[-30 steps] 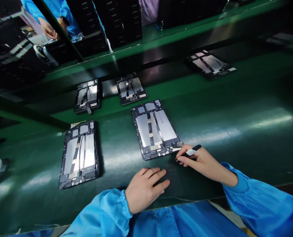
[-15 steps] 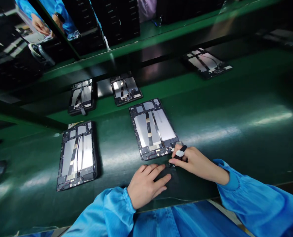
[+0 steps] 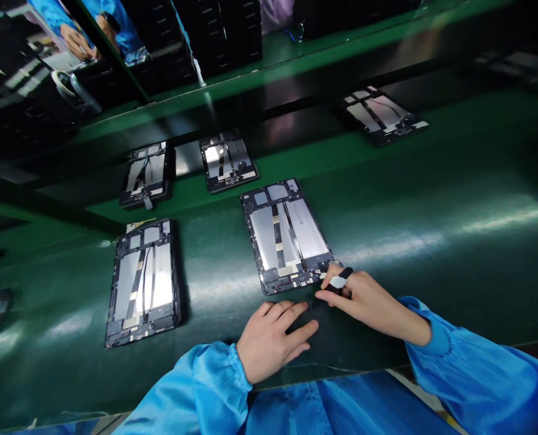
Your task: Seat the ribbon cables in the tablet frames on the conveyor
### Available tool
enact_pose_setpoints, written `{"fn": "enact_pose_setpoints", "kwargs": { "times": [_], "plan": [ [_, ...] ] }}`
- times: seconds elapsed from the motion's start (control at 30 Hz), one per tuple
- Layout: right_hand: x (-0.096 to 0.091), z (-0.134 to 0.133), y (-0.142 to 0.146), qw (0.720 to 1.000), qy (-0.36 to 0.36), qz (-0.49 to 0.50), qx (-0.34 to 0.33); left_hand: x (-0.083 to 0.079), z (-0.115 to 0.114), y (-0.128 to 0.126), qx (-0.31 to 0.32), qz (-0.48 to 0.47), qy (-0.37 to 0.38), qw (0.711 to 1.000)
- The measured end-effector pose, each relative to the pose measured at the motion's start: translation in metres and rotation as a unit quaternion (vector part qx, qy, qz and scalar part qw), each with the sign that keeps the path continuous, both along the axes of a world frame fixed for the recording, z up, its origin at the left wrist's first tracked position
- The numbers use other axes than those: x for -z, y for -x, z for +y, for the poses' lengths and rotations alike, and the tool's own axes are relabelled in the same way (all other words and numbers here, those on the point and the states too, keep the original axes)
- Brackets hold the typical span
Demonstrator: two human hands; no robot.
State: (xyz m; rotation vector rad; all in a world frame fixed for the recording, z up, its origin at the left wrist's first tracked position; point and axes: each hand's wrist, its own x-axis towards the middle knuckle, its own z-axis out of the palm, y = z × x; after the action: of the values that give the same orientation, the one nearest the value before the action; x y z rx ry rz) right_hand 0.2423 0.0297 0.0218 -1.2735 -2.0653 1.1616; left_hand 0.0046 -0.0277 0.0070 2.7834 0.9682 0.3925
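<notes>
We find an opened tablet housing (image 3: 269, 194), its silver battery panels (image 3: 307, 229) and dark ribbon strips (image 3: 278, 241) exposed, lying on the green bench (image 3: 436, 254) with its long axis running near to far, the far end leaning left, ahead and left of our right hand (image 3: 371, 308). That hand, the nearer one, is closed around a black pen-like tool (image 3: 341, 281) with a white band, fingertips at the housing's near right corner. Our left hand (image 3: 273, 341) lies open and empty on the bench, just short of the near edge.
</notes>
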Motion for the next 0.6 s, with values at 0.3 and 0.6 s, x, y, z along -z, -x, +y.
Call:
{"fn": "enact_pose_setpoints", "kwargs": {
  "times": [0.3,0.6],
  "plan": [
    [0.0004,-0.0004,-0.0011,1.000,0.020,-0.006,-0.005,-0.0002,0.0002,-0.0005,0.000,-0.002,-0.002,1.000],
    [0.0065,-0.0030,-0.0040,0.998,0.055,0.027,0.003,0.0004,-0.0004,-0.0007,0.000,-0.005,-0.001,1.000]
  ]
}}
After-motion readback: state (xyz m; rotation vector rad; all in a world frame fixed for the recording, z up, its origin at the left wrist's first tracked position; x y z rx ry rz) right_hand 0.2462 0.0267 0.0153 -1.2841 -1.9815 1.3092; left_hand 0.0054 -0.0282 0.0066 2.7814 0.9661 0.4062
